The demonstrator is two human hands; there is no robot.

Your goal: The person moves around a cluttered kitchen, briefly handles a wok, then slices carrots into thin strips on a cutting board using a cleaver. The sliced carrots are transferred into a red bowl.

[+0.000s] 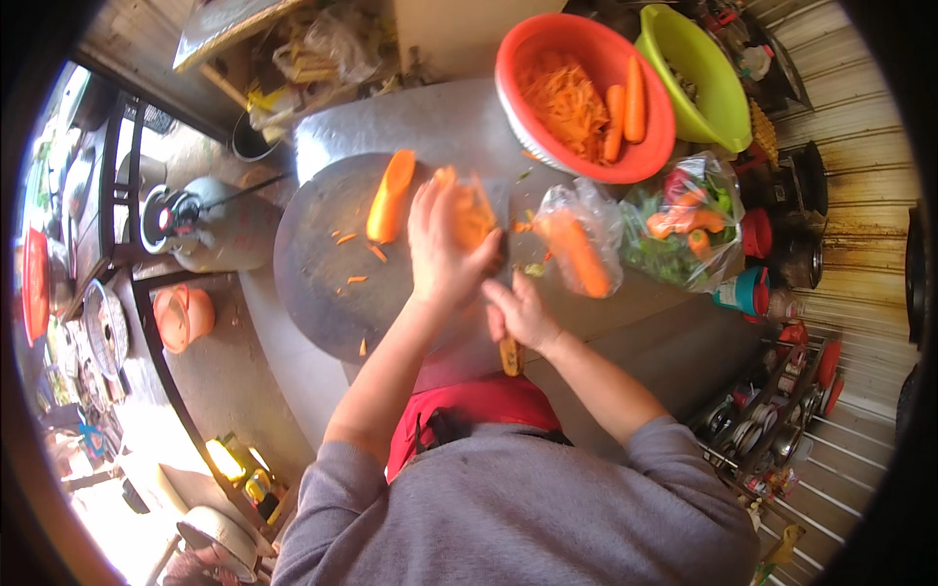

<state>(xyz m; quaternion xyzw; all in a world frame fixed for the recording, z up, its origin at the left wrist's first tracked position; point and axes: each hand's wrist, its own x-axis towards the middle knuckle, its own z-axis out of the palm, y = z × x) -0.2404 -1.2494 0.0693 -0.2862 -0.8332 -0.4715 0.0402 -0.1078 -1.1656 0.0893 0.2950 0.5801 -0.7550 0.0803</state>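
Observation:
My right hand [524, 311] grips a cleaver by its wooden handle [511, 357]. The cleaver's grey blade [504, 201] points away from me at the right side of a round, dark chopping board [330, 256]. Cut carrot pieces [473, 216] lie against the blade, blurred by motion. My left hand [443, 249] cups these pieces, fingers on their left and thumb near the blade. How much lies under the palm is hidden. Left of this hand, a large piece of peeled carrot [390, 198] rests on the board, with a few carrot shreds [357, 279] scattered nearby.
A red basin [516, 51] holding shredded and whole carrots stands at the back right, beside a green basin [725, 121]. Closer are a bagged carrot [579, 253] and a plastic bag of vegetables [674, 227]. A gas cylinder [234, 227] stands left of the metal table [410, 110].

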